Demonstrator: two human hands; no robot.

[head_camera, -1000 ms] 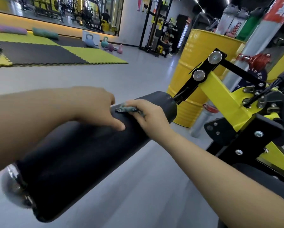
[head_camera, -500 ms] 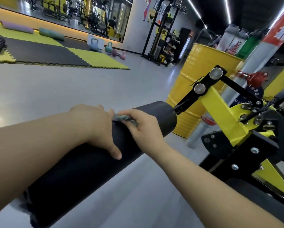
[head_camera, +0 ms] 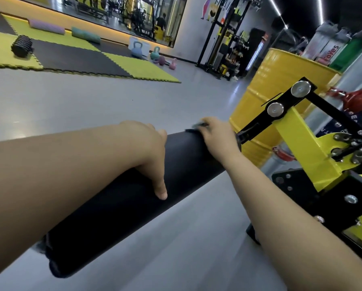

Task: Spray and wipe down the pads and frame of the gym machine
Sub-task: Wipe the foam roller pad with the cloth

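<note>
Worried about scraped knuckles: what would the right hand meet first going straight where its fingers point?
The right hand points across the roller pad, over the cloth. Beyond looks free, only floor; the black bracket sits off sideways, though depth is unclear.

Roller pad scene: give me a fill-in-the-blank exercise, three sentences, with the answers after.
1. The right hand presses a cloth onto the far end of the ____ roller pad.
2. The left hand holds the roller pad, its ____ lying on the near side.
3. Past its far end, the roller pad joins a ____ frame arm.

Missing words: black; thumb; yellow
</note>
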